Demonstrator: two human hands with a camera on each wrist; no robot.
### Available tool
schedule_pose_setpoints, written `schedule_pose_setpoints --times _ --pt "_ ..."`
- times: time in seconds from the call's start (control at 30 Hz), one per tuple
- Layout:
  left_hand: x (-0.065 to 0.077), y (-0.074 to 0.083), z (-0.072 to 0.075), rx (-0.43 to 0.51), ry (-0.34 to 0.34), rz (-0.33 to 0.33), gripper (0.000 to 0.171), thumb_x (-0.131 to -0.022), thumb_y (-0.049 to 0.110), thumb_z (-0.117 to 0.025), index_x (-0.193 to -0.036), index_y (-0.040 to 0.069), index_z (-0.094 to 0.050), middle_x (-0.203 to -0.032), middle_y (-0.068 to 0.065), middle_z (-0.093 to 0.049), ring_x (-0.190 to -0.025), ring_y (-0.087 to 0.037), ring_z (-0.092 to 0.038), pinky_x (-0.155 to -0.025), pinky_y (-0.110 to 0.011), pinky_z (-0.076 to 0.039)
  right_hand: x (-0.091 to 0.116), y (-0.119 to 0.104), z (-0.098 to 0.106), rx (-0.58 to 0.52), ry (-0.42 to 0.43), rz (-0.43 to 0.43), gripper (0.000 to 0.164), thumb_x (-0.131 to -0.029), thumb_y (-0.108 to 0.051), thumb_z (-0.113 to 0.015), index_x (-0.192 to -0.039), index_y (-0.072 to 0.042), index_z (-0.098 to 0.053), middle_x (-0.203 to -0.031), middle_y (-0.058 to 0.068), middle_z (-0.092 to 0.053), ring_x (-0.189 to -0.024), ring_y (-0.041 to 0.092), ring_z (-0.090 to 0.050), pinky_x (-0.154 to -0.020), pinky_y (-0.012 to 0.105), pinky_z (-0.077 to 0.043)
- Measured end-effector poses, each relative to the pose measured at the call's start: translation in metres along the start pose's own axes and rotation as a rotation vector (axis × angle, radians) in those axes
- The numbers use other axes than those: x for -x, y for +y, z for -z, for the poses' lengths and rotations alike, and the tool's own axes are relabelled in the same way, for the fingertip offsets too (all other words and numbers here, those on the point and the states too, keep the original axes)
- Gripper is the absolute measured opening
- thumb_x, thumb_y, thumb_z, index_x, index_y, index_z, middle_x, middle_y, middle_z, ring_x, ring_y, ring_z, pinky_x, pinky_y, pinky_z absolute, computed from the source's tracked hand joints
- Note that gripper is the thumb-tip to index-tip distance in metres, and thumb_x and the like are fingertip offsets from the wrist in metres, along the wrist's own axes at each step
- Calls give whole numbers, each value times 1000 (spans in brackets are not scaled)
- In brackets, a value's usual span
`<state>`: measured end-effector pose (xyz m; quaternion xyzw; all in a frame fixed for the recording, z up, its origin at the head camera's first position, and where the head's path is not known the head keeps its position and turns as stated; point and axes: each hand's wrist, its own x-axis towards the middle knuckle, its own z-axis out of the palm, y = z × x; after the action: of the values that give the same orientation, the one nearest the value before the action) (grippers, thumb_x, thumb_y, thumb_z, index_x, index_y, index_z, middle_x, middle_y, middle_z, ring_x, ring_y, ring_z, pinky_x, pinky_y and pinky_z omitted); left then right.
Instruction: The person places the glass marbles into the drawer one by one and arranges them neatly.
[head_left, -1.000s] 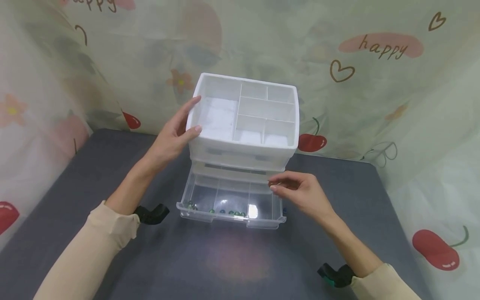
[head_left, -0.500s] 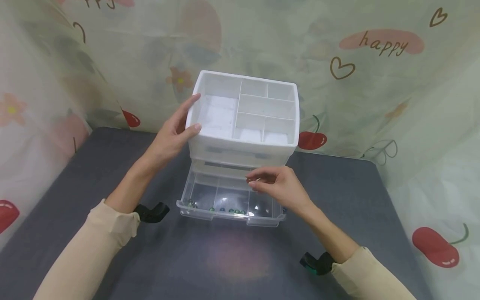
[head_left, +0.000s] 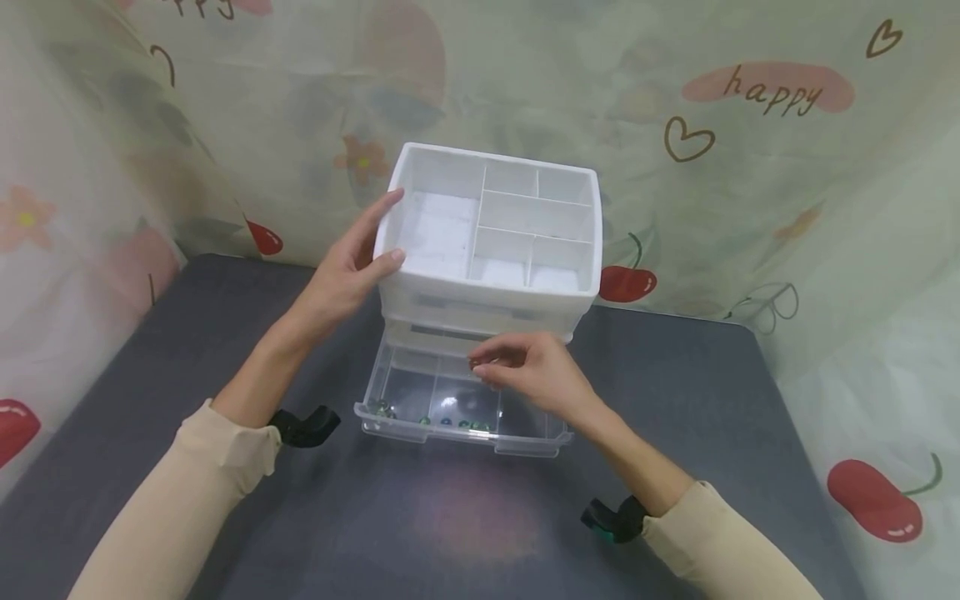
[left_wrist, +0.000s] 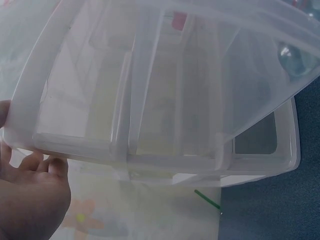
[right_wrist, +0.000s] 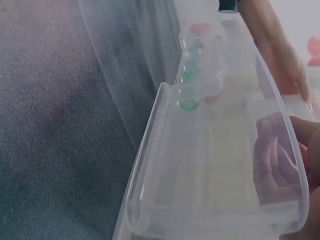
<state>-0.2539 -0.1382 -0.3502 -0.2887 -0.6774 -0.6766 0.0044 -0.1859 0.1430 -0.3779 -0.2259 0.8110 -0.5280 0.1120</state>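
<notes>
A white drawer organizer [head_left: 491, 304] stands on the dark table, its top divided into compartments. My left hand [head_left: 341, 271] grips its left side, thumb on the top rim; in the left wrist view the fingers [left_wrist: 57, 165] curl at the rim. Below, a clear drawer [head_left: 457, 437] is pulled out. Several glass marbles lie along its front, among them a green marble [right_wrist: 189, 103]. Over the drawer, my right hand [head_left: 536, 371] holds thumb and fingertips together in a pinch on what looks like a marble, mostly hidden by the fingers.
A dark grey cloth [head_left: 300, 517] covers the table. Behind hangs a patterned curtain [head_left: 525, 75] close to the organizer's back. Black wrist mounts [head_left: 307, 427] sit on both forearms.
My right hand has moved left across the drawer, from its right edge toward the middle, still pinching. The left hand keeps its grip on the organizer, which has not moved.
</notes>
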Motion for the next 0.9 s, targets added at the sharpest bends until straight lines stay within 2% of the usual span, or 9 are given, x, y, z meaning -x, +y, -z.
schedule_pose_setpoints --times 0.2,0.43,0.6,0.9 --pt "0 1 0 4 -1 7 68 -101 3 -53 -160 19 -22 -163 -11 -16 -140 -30 -29 -97 -25 -39 -6 -2 -5 28 -11 6 15 -88 -8 -76 -103 -8 -77 -93 4 -75 -80 23 -71 -71 34 -56" --pt "0 0 0 9 5 18 68 -101 3 -53 -159 20 -23 -162 -13 -19 -137 -30 -33 -95 -26 -41 -12 -4 -13 22 -39 2 17 -88 -8 -76 -104 -4 -76 -92 3 -75 -81 25 -72 -71 31 -57" --pt "0 0 0 13 6 16 68 -101 3 -53 -159 20 -23 -161 -13 -20 -137 -30 -33 -96 -25 -40 -19 -4 -18 32 -51 -47 15 -87 -8 -77 -102 -5 -77 -89 3 -75 -79 19 -72 -71 30 -56" --pt "0 0 -1 15 0 14 68 -101 2 -52 -159 19 -22 -162 -13 -19 -139 -30 -31 -97 -25 -40 -29 4 -26 33 -104 -126 16 -90 -10 -74 -104 -4 -76 -88 7 -75 -73 18 -71 -68 31 -56"
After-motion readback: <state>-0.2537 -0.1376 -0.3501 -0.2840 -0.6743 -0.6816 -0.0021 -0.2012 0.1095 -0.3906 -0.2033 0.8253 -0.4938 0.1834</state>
